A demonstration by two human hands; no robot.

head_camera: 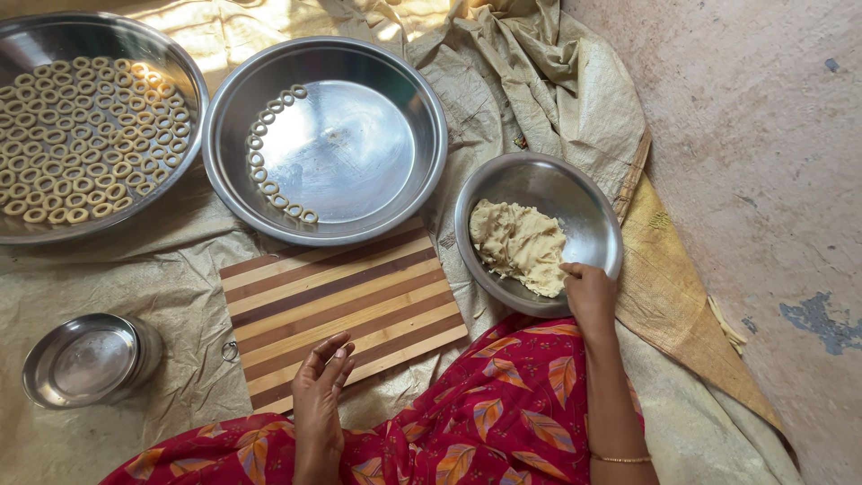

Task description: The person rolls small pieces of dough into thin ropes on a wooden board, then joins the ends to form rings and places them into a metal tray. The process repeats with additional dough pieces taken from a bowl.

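Dough [519,244], pale and lumpy, lies in a small steel bowl [588,202] at about three o'clock in our view, and our right hand [588,292] reaches into the bowl's near edge, its fingers [569,269] curled and touching the dough's lower corner; we cannot tell whether they have pinched any of it off. Our left hand [321,386] rests at six o'clock on the near edge of a striped wooden board [341,301], palm turned inward, its fingers loosely open and holding nothing. At twelve o'clock from the board sits a wide steel pan [359,135] with a curved row of small dough rings [269,166] along its left side. At ten o'clock a second steel pan [135,45] is nearly filled with the same rings. At eight o'clock a small steel container [90,359] stands on the pale cloth [162,278] spread over the floor. Our red leaf-patterned garment [503,413] fills the bottom of the view.
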